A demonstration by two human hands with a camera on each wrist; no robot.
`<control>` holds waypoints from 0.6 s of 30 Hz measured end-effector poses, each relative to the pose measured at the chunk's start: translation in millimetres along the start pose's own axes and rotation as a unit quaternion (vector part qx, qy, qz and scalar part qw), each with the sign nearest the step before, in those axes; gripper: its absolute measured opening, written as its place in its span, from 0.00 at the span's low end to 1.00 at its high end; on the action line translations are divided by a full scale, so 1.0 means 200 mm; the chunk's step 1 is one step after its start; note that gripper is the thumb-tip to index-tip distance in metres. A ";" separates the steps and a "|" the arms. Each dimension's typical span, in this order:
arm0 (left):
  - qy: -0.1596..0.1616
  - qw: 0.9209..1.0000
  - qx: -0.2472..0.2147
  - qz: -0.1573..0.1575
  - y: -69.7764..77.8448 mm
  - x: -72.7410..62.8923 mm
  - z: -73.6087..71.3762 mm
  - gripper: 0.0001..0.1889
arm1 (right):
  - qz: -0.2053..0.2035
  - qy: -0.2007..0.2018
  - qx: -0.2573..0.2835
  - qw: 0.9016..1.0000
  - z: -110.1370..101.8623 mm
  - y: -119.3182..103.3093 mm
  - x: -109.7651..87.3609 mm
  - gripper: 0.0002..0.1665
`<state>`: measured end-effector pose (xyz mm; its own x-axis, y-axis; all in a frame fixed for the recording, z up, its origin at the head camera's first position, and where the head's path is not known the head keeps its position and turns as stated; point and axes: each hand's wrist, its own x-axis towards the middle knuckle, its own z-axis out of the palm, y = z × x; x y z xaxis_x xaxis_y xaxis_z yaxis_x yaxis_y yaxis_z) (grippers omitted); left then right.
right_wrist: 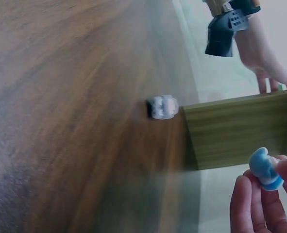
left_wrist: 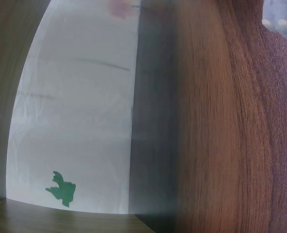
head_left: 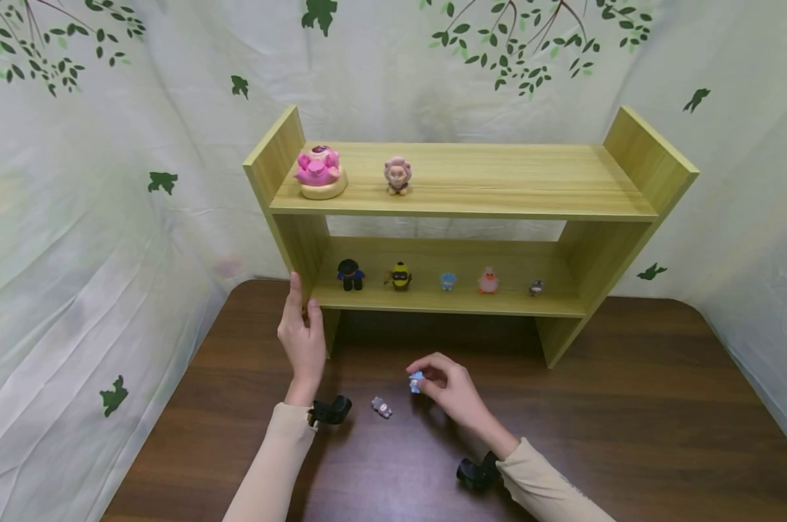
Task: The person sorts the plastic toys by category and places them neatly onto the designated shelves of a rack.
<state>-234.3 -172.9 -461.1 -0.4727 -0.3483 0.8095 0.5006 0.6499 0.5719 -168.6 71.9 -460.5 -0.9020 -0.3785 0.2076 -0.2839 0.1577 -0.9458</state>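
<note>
My right hand (head_left: 457, 393) pinches a small blue-and-white figurine (head_left: 415, 383) between thumb and fingertips, over the table in front of the shelf. The right wrist view shows the figurine's blue body (right_wrist: 263, 170) between the thumb and fingers. My left hand (head_left: 304, 344) is raised with fingers extended, at the left side panel of the wooden shelf unit (head_left: 471, 227). Between the two hands, a small grey figurine (head_left: 381, 407) lies on the table; part of this grey figurine (left_wrist: 282, 22) shows at the left wrist view's upper right corner.
A pink bear figure (head_left: 319, 171) and a lion-like figure (head_left: 397, 176) stand on the top board. Along the lower board are a dark figure (head_left: 350, 275), a yellow-and-black figure (head_left: 401, 276), a blue figure (head_left: 448, 281), a pink figure (head_left: 488, 280) and a grey figure (head_left: 535, 288).
</note>
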 end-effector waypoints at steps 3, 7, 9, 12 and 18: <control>-0.001 1.000 0.000 -0.002 0.00 0.00 0.00 0.35 | -0.003 -0.005 0.018 1.000 -0.02 -0.06 0.00 0.10; -0.002 1.000 -0.001 -0.004 0.00 0.00 0.00 0.35 | -0.008 -0.009 0.040 0.999 -0.03 -0.03 0.00 0.10; -0.001 1.000 -0.002 -0.004 0.00 0.00 0.01 0.35 | -0.013 -0.012 0.052 0.999 -0.03 0.02 0.01 0.11; 0.000 1.000 -0.003 -0.004 -0.01 0.00 0.00 0.35 | -0.021 -0.022 0.068 0.997 -0.04 0.07 0.02 0.12; 0.000 1.000 -0.002 -0.001 -0.01 0.00 0.00 0.36 | -0.025 -0.032 0.083 0.996 -0.06 0.02 0.02 0.15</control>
<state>-235.1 -173.1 -462.6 -0.4732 -0.3499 0.8085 0.5024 0.6466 0.5740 -176.9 82.3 -460.9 -0.8635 -0.4409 0.2449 -0.2663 -0.0138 -0.9638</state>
